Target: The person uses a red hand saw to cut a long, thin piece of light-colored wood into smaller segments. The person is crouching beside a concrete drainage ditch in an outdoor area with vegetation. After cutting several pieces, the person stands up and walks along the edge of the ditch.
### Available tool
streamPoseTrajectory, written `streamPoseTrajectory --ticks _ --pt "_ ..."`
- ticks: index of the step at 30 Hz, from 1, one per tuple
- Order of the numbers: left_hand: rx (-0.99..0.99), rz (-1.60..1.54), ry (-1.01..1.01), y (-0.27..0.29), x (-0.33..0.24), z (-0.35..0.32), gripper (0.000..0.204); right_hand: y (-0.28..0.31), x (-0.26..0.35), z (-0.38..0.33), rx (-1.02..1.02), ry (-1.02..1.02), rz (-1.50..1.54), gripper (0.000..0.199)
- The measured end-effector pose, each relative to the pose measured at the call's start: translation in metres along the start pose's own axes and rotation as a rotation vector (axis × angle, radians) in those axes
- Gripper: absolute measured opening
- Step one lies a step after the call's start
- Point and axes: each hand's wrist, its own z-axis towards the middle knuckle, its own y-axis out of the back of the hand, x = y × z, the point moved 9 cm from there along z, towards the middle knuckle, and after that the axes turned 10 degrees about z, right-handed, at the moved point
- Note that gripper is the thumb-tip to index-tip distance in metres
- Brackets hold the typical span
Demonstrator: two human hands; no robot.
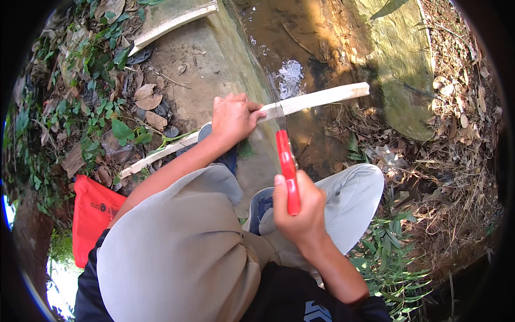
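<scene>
A long pale wooden strip (327,96) slants across the concrete edge, and its right part sticks out over the muddy water. My left hand (233,119) is closed on it near the middle, pressing it by the edge. In my right hand (301,206) I grip the red handle of a hand saw (286,155). Its thin blade points away from me and crosses the strip just right of my left hand. The blade meets the wood there; how deep it sits I cannot tell.
Another pale wooden piece (174,24) lies on the concrete (188,64) at the far left. Muddy water (300,32) runs through a channel beside a mossy slab (402,59). A red bag (96,214) sits at my left among leafy plants. Dry leaves cover the right bank.
</scene>
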Motion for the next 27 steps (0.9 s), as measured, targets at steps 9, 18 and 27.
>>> streamPoseTrajectory --ticks 9,18,27 --pt "0.047 0.002 0.048 -0.003 0.005 0.000 0.022 0.005 -0.009 -0.008 -0.007 0.007 0.021 0.023" --pt "0.088 0.030 0.021 -0.013 -0.004 0.004 0.024 0.015 0.002 -0.019 -0.078 0.035 0.083 0.026" --pt "0.049 0.048 0.024 -0.012 0.001 0.002 0.024 0.047 0.032 -0.047 -0.063 0.027 0.142 0.020"
